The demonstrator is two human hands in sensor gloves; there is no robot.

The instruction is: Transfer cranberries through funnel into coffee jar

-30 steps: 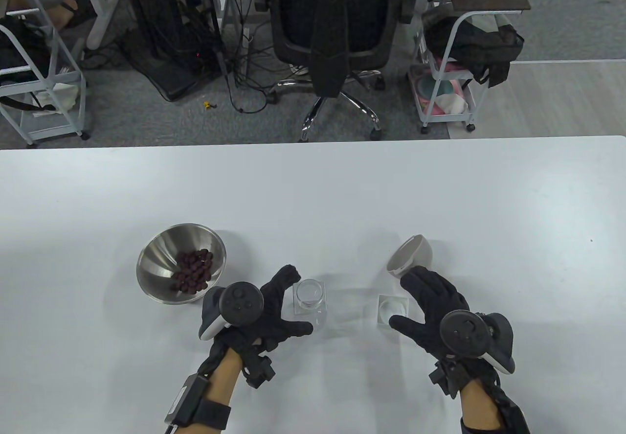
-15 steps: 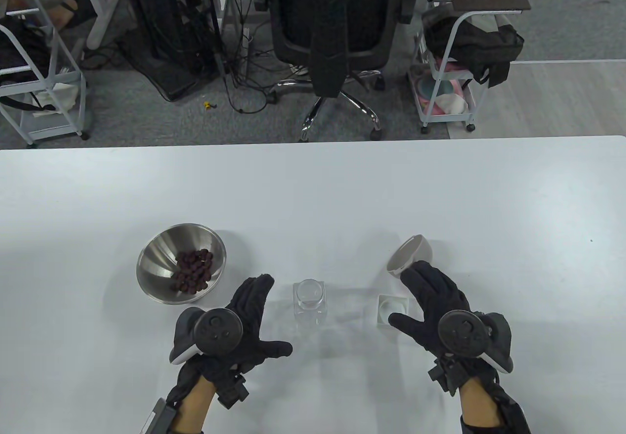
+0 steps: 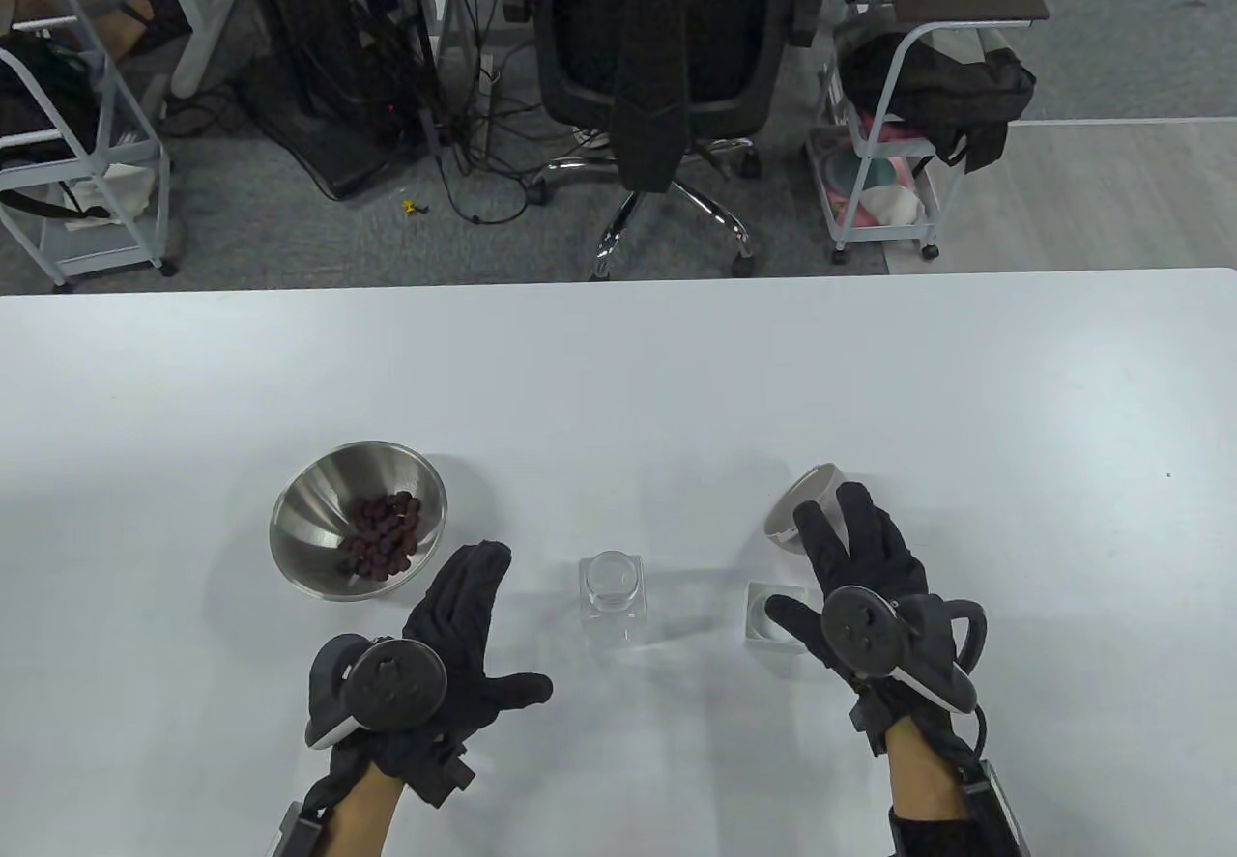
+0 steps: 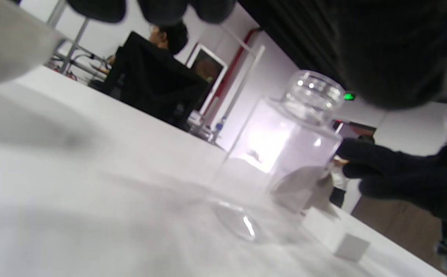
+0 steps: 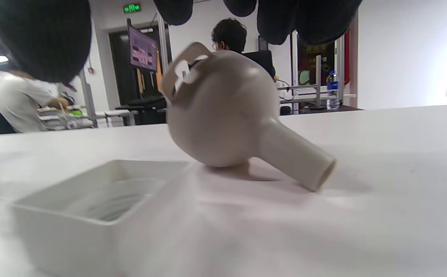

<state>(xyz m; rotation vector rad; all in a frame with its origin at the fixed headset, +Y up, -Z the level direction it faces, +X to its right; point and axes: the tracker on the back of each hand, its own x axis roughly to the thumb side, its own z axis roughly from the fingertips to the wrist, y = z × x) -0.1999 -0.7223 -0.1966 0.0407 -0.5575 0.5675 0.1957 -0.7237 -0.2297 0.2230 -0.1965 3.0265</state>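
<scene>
A clear glass coffee jar stands open and upright on the white table; it shows in the left wrist view too. Its white square lid lies upside down to the right, also in the right wrist view. A beige funnel lies on its side behind the lid, spout on the table. A steel bowl holds dark cranberries. My left hand is open and empty, left of the jar. My right hand is open, fingers spread over the funnel.
Beyond the table's far edge stand a black office chair, white wire racks and a computer tower with cables. People sit in the background of the wrist views.
My left hand has let go of the jar and drawn back toward the lower left. My right hand has moved forward from over the lid to over the funnel.
</scene>
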